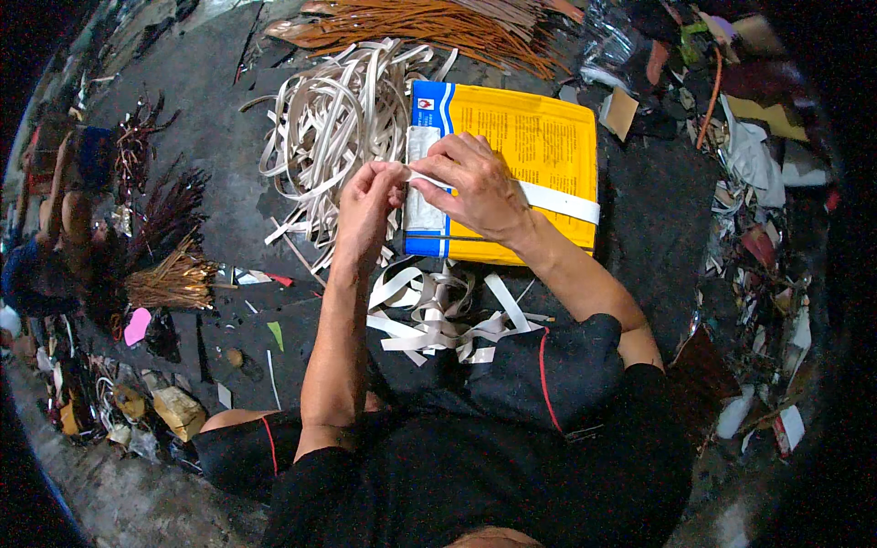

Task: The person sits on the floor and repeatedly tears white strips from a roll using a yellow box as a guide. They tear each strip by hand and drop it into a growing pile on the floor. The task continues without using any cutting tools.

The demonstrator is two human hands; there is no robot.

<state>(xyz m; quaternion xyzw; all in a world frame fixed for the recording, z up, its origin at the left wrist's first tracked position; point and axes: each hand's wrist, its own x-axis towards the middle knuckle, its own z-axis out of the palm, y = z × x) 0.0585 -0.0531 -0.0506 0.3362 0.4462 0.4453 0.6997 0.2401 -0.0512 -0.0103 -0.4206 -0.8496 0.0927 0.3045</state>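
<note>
A white strip [559,202] lies across the yellow and blue metal can [539,128], passing under my right hand toward my left. My left hand [373,194] is closed in a pinch on its end, just off the can's blue left side. My right hand [477,187] rests over the can with its fingers bent round the same strip near that pinch. A small orange-yellow bit shows below its fingers, too small to name. Left of the can lies a big tangled heap of white strips [343,119]. Shorter white strips [434,310] are piled between the can and my lap.
Orange-brown strips [429,32] lie in a bundle beyond the can. Dark and tan bundles [174,274] lie at the left, near another person's bare feet. Scraps and plastic [749,219] litter the right side. A pink cutout [137,326] lies on the dark mat.
</note>
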